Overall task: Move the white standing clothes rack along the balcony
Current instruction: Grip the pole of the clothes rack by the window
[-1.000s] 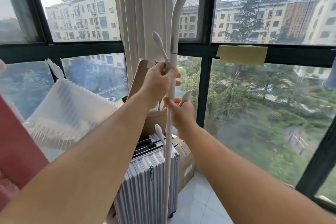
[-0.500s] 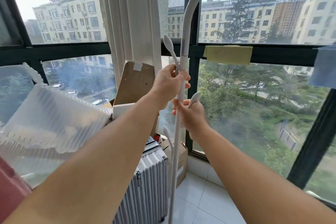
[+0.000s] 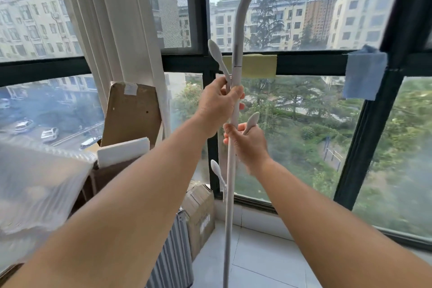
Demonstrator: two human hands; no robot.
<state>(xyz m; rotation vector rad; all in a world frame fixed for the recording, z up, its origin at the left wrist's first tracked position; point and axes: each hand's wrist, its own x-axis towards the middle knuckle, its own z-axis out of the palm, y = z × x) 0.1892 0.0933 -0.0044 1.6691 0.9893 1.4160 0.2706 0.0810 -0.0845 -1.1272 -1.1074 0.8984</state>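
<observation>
The white clothes rack is a thin upright pole in the middle of the view, with short paddle-shaped pegs and a top that arches off to the right. My left hand is wrapped around the pole just under the upper peg. My right hand grips the pole lower down, beside the middle peg. The rack's base is out of view below the frame.
A ribbed silver suitcase and cardboard boxes stand at the left of the pole, with plastic wrap and a cream curtain further left. Black-framed windows close the far side. White floor tiles lie to the right.
The rack and both hands have shifted rightward along the windows; the suitcase and boxes have slid toward the left of the view. Both grips are unchanged.
</observation>
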